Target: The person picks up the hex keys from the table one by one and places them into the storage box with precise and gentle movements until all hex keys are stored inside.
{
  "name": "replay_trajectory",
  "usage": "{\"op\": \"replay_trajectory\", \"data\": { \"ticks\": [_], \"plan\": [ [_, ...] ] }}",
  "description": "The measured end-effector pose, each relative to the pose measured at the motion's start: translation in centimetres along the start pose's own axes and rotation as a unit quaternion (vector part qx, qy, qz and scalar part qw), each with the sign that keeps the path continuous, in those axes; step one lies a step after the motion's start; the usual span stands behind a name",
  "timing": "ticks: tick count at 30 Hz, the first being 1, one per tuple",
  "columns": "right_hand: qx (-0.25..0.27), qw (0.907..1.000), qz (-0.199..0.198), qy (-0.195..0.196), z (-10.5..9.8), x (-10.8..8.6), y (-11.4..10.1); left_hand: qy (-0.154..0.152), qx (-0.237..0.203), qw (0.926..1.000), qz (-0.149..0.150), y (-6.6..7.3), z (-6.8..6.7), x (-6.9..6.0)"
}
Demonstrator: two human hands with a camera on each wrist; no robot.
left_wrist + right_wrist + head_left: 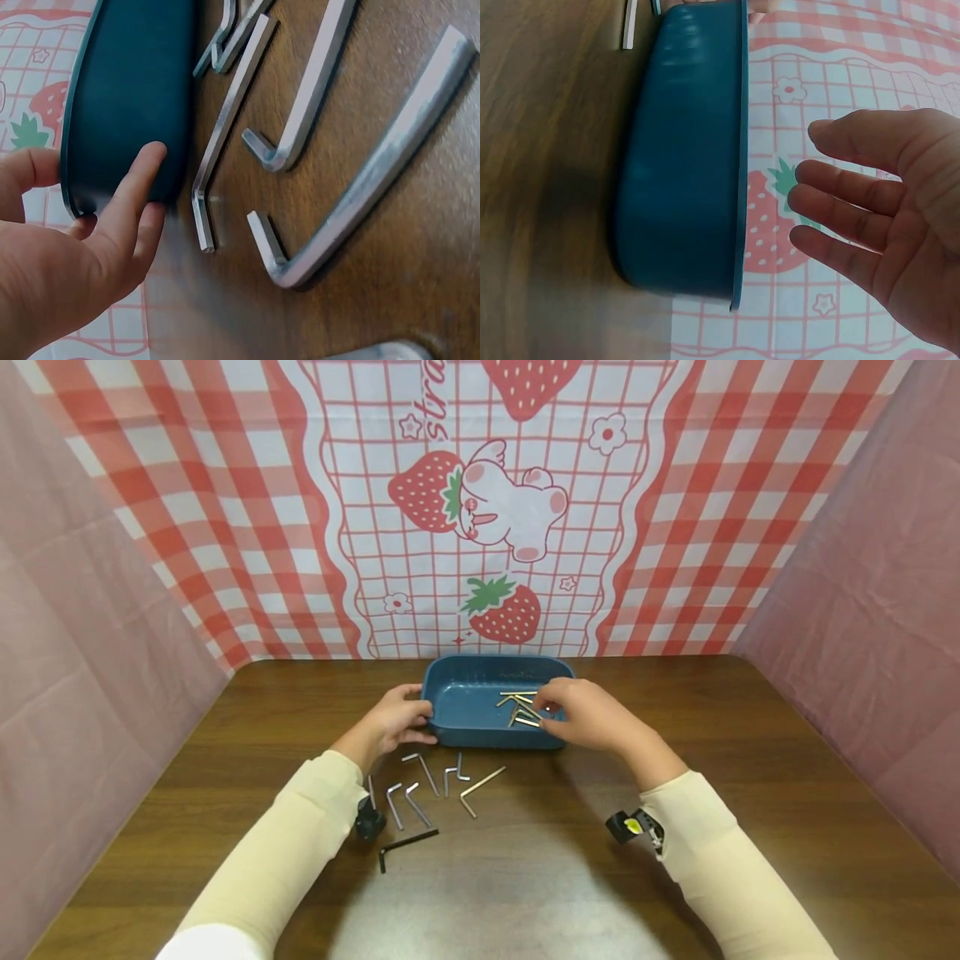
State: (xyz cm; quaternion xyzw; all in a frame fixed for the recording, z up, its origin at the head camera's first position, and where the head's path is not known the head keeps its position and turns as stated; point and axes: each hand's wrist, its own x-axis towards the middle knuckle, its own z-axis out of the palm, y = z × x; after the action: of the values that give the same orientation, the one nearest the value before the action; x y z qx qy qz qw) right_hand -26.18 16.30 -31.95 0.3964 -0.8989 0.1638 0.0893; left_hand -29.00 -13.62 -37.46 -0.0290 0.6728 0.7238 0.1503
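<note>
A blue bin [495, 739] stands on the table, with several gold hex keys [525, 722] in its right half. My left hand [393, 718] holds the bin's left end, its thumb at the rim and its fingers against the outer wall [131, 97]. Over the bin's right end hangs my right hand [592, 714]. In the right wrist view its fingers [840, 214] are loosely bent and apart, with nothing between them. Several silver hex keys [315, 82] lie on the table in front of the bin, near a gold hex key [467, 797] and a black one [408, 840].
Behind the bin hangs a red-and-white checked cloth [277, 552] with strawberries. Pink cloths [847, 552] close off both sides. The brown wooden table [525, 877] reaches toward me, and a dark wrist device [369, 820] on the left covers part of a silver key.
</note>
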Motion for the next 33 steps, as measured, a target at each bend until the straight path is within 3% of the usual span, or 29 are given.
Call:
{"op": "replay_trajectory", "data": {
  "ticks": [8,15,20,24,26,28,33],
  "plan": [
    [0.013,0.9995,0.012,0.026,0.2,-1.3,0.4,0.015,0.026,0.9996,-0.001,0.1,0.0,0.0],
    [0.026,0.9986,0.021,0.04,0.3,-2.0,1.1,0.037,0.048,0.9979,0.023,-0.2,-0.5,0.4],
    [0.035,0.9978,0.029,0.048,0.4,-2.4,1.5,0.074,0.107,0.9914,0.015,0.6,-0.3,-0.4],
    [0.029,0.9971,0.03,0.064,0.4,-2.7,1.9,0.071,0.15,0.9851,0.045,1.0,-0.5,-1.3],
    [0.023,0.9967,0.032,0.071,0.4,-2.9,2.0,0.066,0.186,0.9779,0.069,1.3,-0.6,-1.8],
    [0.017,0.9965,0.035,0.075,0.3,-3.1,2.1,0.067,0.235,0.9648,0.097,1.5,-0.7,-2.2],
    [0.013,0.9965,0.049,0.066,0.1,-3.4,2.3,0.073,0.364,0.9137,0.165,2.0,-1.3,-3.3]
  ]
}}
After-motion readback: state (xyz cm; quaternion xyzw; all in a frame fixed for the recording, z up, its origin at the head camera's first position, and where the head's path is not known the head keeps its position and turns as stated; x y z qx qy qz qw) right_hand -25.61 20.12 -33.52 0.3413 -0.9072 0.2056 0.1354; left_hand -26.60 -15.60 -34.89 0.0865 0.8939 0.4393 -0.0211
